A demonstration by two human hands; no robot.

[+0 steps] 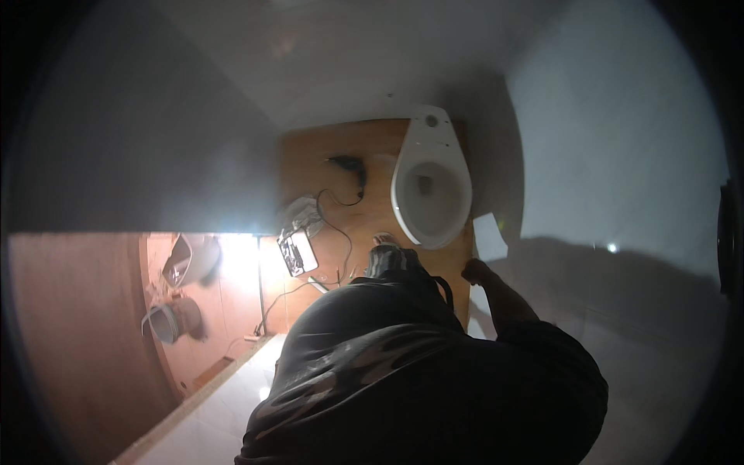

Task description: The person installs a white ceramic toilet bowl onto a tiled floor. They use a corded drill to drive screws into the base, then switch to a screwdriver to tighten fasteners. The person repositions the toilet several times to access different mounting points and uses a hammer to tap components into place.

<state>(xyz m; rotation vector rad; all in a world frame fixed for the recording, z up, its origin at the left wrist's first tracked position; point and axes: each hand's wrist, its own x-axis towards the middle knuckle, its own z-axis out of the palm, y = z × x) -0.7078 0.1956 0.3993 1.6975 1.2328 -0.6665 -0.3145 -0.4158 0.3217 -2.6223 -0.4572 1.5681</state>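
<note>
I see right hand (pixel 474 271) reaching toward white tile (pixel 489 236) beside toilet (pixel 431 182), grip unclear; left hand hidden; next needs firm hold.

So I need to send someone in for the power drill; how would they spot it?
Find the white toilet bowl on the orange-brown floor. Left of it, near the back wall, lies the drill: small, dark, with a black cord trailing away, unlike the pale clutter nearer the doorway.

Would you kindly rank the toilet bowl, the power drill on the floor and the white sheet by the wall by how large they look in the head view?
1. toilet bowl
2. white sheet
3. power drill, partly dim, so the last two are close.
</note>
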